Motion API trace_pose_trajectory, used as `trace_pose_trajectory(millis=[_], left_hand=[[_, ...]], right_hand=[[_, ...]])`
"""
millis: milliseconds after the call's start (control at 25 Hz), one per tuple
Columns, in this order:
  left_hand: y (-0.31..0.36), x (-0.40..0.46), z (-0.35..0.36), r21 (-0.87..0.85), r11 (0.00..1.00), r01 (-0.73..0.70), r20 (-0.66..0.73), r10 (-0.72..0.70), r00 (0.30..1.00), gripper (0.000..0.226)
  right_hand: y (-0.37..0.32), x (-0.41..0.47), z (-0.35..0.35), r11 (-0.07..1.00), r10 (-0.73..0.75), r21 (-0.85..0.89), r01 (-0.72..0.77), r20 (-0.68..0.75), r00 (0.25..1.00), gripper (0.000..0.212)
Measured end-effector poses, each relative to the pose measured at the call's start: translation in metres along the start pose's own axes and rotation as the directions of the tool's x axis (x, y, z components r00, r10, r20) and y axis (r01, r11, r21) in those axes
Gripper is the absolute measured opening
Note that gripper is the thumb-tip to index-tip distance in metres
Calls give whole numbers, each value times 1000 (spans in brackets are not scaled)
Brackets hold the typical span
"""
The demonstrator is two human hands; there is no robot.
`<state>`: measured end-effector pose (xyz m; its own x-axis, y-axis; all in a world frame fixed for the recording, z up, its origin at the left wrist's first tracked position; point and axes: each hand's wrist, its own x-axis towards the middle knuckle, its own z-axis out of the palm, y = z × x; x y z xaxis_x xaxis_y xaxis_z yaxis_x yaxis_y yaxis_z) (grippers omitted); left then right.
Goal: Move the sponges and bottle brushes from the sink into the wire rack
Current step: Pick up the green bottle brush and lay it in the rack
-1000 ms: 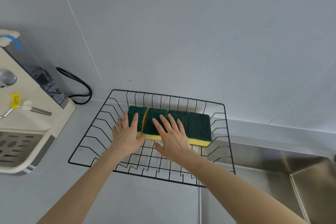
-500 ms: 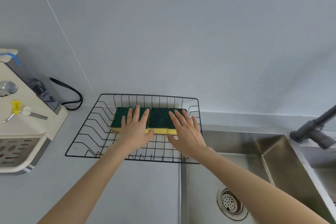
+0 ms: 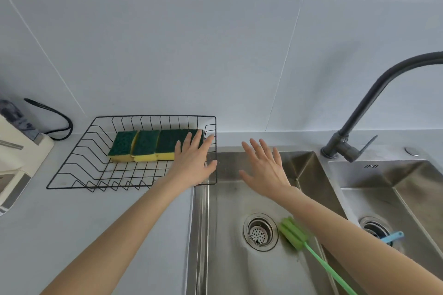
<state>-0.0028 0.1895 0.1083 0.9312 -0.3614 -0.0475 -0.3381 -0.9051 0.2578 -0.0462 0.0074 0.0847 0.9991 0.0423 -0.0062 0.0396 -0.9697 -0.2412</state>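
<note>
A black wire rack (image 3: 79, 170) stands on the counter left of the sink (image 3: 230, 258). Several green-and-yellow sponges (image 3: 146, 145) lie side by side along its back. My left hand (image 3: 194, 163) hovers open over the rack's right end, fingers spread, covering part of the rightmost sponge. Above the left basin's back edge, my right hand (image 3: 263, 167) is open and holds nothing. A green bottle brush (image 3: 293, 233) lies in the left basin beside the drain. Part of a blue brush (image 3: 392, 238) shows in the right basin, partly hidden by my right arm.
A dark curved faucet (image 3: 359, 117) rises behind the divider between the two basins. A cream appliance (image 3: 16, 155) with a black cord (image 3: 60, 122) sits at the far left of the counter. A tiled wall is behind everything.
Both hands have left the sponges and shifted right; the right hand now is over the sink. The view swung right and down, bringing the basins and brushes into sight.
</note>
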Motion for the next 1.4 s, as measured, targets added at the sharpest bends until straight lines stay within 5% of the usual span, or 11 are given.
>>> trace_pose_trajectory(millis=[600,1040,1400], left_hand=[[144,-25,88,-58,996,-70,228,82,970,68],[195,-46,183,-179,978,-109,394,173,903,66],[188,-43,242,-106,978,-182,517,210,830,67]], right_hand=[[129,-103,14,987,121,79,-138,194,974,69],[166,-147,62,929,201,177,-325,497,844,62],[182,-163,90,872,269,162,-462,630,728,60]])
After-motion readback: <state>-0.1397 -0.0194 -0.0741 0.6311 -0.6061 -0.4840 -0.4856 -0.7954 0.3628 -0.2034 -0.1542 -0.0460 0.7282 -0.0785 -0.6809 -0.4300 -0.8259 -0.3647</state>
